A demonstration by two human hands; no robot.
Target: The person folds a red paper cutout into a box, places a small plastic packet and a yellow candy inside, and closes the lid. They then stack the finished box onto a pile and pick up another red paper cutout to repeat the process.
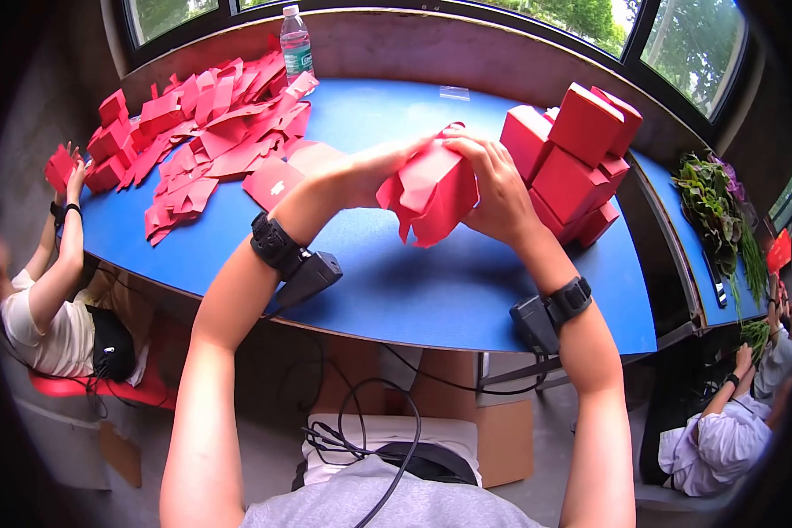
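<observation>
A partly folded red paper box (431,189) is held up over the blue table between my two hands, its flaps hanging loose toward me. My left hand (392,167) grips its left side, with the fingers mostly hidden behind the paper. On the right side and top edge, my right hand (495,180) curls its fingers over the box. Just right of my right hand stands a stack of folded red boxes (572,180). Left of my left hand, a flat red sheet with a small white mark (273,183) lies at the edge of a pile of red pieces (211,132).
The blue table (387,290) has a water bottle (297,48) at its back edge. A person at the left handles a red box (60,167). At the right, people sit by another table with green plants (713,207). Cables hang near my lap.
</observation>
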